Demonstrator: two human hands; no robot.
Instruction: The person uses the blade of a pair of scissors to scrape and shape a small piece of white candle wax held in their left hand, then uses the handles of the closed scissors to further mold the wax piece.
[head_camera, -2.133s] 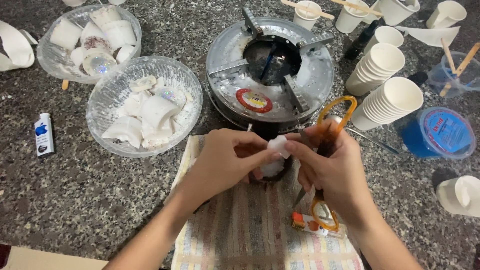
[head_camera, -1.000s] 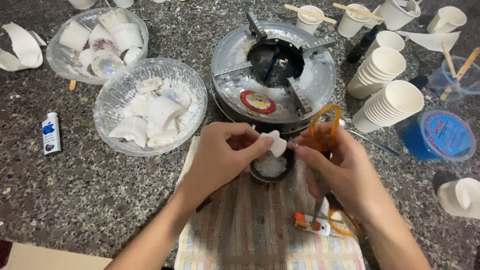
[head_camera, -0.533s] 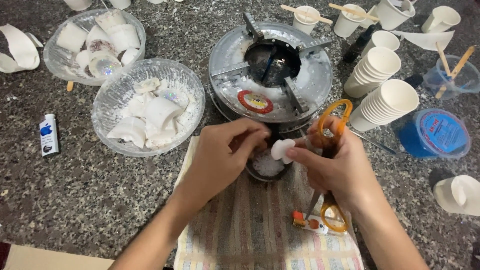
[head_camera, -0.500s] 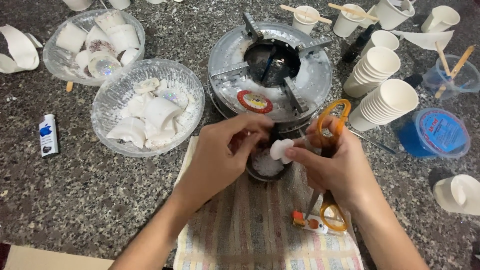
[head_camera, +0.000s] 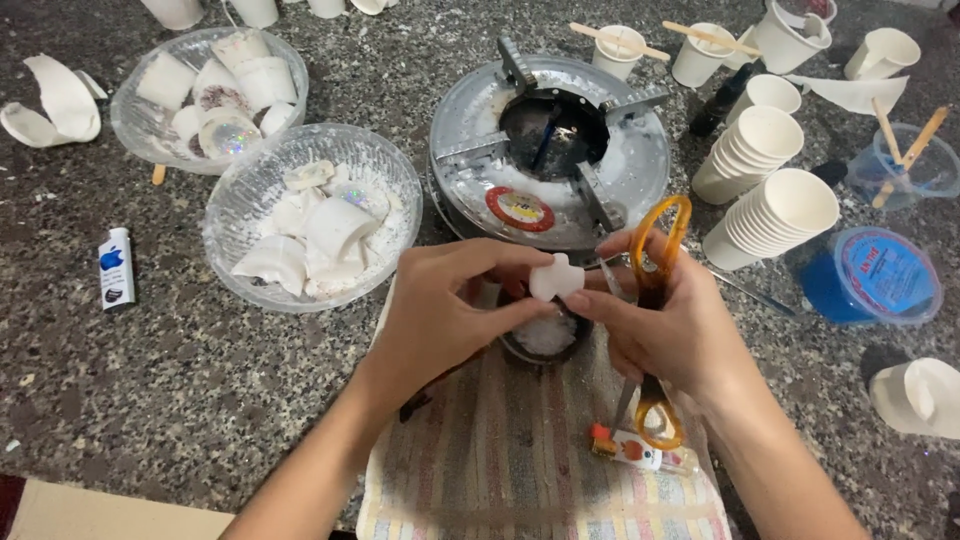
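Both hands meet over the near middle of the speckled dark stone table. The left hand pinches a small white wax-like chunk between thumb and fingertips, fingers curled narrow around it. The right hand touches the same chunk with its fingertips from the other side, and also grips a pair of orange-handled scissors, one loop standing above the knuckles and the other below the palm. The chunk sits just above a small dark round pot holding white crumbs, which rests on a striped cloth towel at the table's near edge. A small white and orange lighter lies on the towel beside the lower scissor loop.

Beyond the hands stands a round silver gas burner, dusted white. Toward the left are two clear glass bowls: the nearer bowl and the farther bowl, both filled with white chunks. A small white tube with a blue mark lies near the left edge. On the right stand two stacks of white paper cups, and beside them a blue-lidded round tub.
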